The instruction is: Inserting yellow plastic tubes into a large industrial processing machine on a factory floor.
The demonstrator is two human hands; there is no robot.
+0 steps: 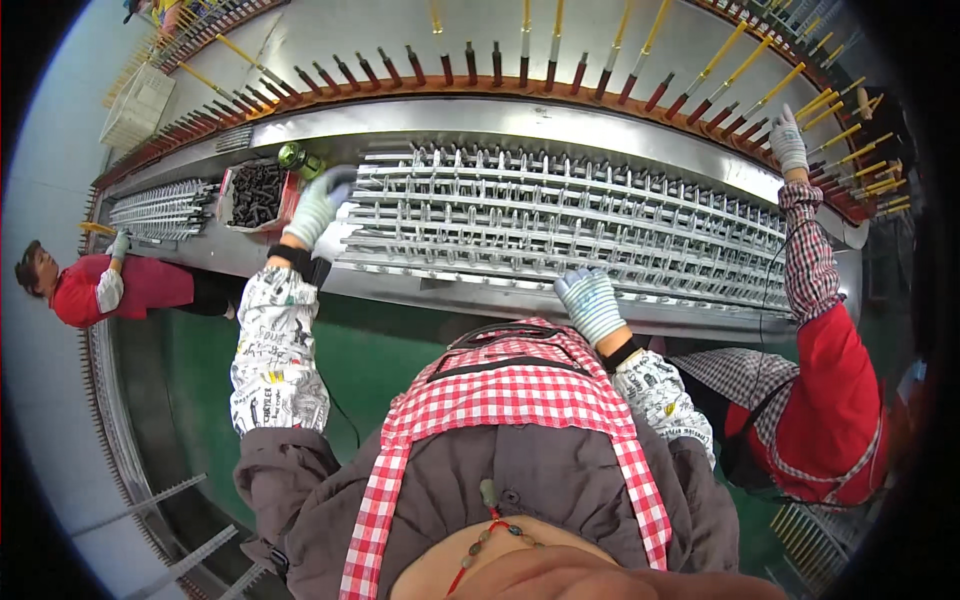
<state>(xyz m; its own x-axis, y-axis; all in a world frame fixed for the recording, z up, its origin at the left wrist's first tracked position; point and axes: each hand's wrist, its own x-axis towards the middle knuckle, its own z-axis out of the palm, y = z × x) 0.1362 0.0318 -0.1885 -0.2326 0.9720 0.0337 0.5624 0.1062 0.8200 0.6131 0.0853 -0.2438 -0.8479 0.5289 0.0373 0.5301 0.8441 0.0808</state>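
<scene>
My left hand (318, 208), in a pale striped glove with dark fingertips, is over the left end of the metal racks (520, 225). Its fingers are smeared by motion, so I cannot tell whether they hold anything. At the near edge of the racks lies my right hand (592, 302), gloved alike, its fingers stretched forward and nothing visible in them. The silvery racks lie in several long parallel rows with many small upright prongs. Beside my left hand stands a red-edged box (258, 195) full of small black pieces. A green jar-like object (300, 158) lies just beyond it.
A curved orange-brown rail (540, 90) with black and yellow rods runs behind the metal table (440, 120). On the right, a co-worker's gloved hand (788, 142) reaches to the rods. Another co-worker (90, 285) stands left by more racks (160, 210). A white basket (138, 105) sits far left.
</scene>
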